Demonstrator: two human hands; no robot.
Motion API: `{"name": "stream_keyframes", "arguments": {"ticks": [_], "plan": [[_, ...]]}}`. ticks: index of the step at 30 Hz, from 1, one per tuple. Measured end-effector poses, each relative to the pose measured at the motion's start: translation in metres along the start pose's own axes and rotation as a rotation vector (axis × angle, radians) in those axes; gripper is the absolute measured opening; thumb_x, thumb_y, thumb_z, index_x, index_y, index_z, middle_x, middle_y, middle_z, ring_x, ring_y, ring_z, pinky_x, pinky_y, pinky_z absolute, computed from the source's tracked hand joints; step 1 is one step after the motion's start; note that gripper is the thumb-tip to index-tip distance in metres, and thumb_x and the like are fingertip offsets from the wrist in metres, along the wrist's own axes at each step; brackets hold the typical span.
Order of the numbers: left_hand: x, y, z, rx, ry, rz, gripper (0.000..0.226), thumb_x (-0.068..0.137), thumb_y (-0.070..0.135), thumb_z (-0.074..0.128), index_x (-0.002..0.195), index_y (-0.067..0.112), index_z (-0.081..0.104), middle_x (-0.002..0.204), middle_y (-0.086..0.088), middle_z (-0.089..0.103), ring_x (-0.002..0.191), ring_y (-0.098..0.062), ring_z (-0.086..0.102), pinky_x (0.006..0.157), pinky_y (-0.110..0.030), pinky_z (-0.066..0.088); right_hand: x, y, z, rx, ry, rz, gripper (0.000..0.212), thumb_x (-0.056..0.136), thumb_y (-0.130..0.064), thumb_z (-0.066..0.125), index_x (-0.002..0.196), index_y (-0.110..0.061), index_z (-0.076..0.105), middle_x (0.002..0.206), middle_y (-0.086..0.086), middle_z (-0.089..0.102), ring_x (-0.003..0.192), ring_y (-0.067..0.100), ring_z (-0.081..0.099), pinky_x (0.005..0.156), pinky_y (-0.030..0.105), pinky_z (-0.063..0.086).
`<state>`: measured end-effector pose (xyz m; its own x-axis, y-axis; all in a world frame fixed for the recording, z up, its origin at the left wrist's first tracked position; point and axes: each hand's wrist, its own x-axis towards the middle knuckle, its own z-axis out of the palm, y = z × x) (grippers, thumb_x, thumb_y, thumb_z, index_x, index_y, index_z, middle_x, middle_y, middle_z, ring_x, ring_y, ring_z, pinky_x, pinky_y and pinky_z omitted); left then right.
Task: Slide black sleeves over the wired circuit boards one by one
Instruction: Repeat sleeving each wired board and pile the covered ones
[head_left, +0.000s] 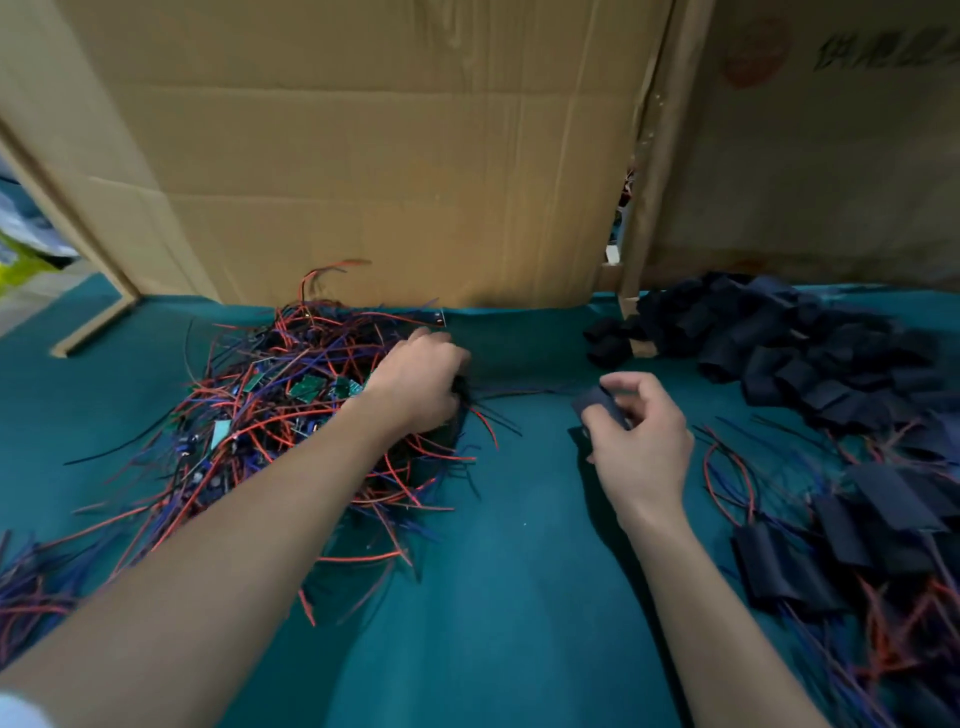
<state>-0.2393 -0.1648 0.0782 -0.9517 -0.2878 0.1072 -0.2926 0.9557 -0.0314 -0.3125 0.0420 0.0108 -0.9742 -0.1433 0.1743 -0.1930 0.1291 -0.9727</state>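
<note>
On the teal cloth (519, 597), the left hand (423, 382) digs into the right edge of the board pile (291, 410), fingers curled round dark wires. Right of the pile, the right hand (641, 441) pinches one sleeve (597, 402). Further right lie loose sleeves (779, 332) and sleeved boards (857, 525).

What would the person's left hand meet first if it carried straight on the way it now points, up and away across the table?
Probably bare teal tablecloth, then the upright cardboard sheet at the table's back edge. The left hand sits at the right edge of the wired boards pile. Depth is hard to judge.
</note>
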Motion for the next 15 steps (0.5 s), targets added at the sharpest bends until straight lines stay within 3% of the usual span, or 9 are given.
{"name": "stream_keyframes", "arguments": {"ticks": [3, 7, 10, 12, 15], "plan": [[0.007, 0.007, -0.021, -0.221, 0.106, -0.024, 0.027, 0.078, 0.012, 0.067, 0.104, 0.015, 0.073, 0.105, -0.012, 0.07, 0.102, -0.035, 0.062, 0.084, -0.04, 0.052, 0.005, 0.001, -0.004, 0.081, 0.002, 0.045, 0.024, 0.077, -0.017, 0.067, 0.092, -0.035, 0.07, 0.074, -0.005, 0.073, 0.064, 0.021, 0.07, 0.064, 0.047, 0.061], [0.015, 0.023, -0.037, -0.312, 0.137, -0.015, 0.027, 0.081, 0.026, 0.074, 0.108, 0.021, 0.074, 0.099, -0.011, 0.073, 0.097, -0.035, 0.065, 0.083, -0.042, 0.054, 0.011, -0.002, -0.009, 0.214, -0.044, 0.144, 0.028, 0.083, -0.001, 0.065, 0.077, -0.025, 0.077, 0.064, 0.0, 0.072, 0.057, 0.015, 0.068, 0.048, 0.026, 0.051], [0.017, 0.029, -0.038, -0.293, 0.1, 0.029, 0.03, 0.081, 0.022, 0.074, 0.111, 0.021, 0.074, 0.101, -0.008, 0.074, 0.099, -0.031, 0.065, 0.086, -0.034, 0.053, 0.01, -0.004, -0.009, 0.203, -0.18, 0.16, 0.027, 0.086, 0.002, 0.064, 0.075, -0.019, 0.078, 0.067, 0.001, 0.074, 0.059, 0.015, 0.07, 0.051, 0.025, 0.052], [0.016, 0.032, -0.037, -0.307, 0.122, 0.064, 0.033, 0.08, 0.015, 0.07, 0.112, 0.02, 0.074, 0.098, -0.005, 0.072, 0.095, -0.027, 0.064, 0.078, -0.024, 0.045, 0.008, -0.006, -0.007, 0.19, -0.269, 0.16, 0.023, 0.088, 0.0, 0.067, 0.078, -0.018, 0.078, 0.071, 0.002, 0.076, 0.062, 0.017, 0.072, 0.055, 0.026, 0.054], [0.014, 0.037, -0.033, -0.345, 0.148, 0.103, 0.03, 0.076, 0.017, 0.072, 0.106, 0.015, 0.073, 0.096, -0.007, 0.067, 0.091, -0.026, 0.06, 0.075, -0.027, 0.041, 0.005, -0.008, -0.005, 0.201, -0.373, 0.148, 0.019, 0.089, -0.003, 0.07, 0.082, -0.018, 0.079, 0.074, 0.0, 0.076, 0.065, 0.018, 0.072, 0.056, 0.023, 0.053]]}}
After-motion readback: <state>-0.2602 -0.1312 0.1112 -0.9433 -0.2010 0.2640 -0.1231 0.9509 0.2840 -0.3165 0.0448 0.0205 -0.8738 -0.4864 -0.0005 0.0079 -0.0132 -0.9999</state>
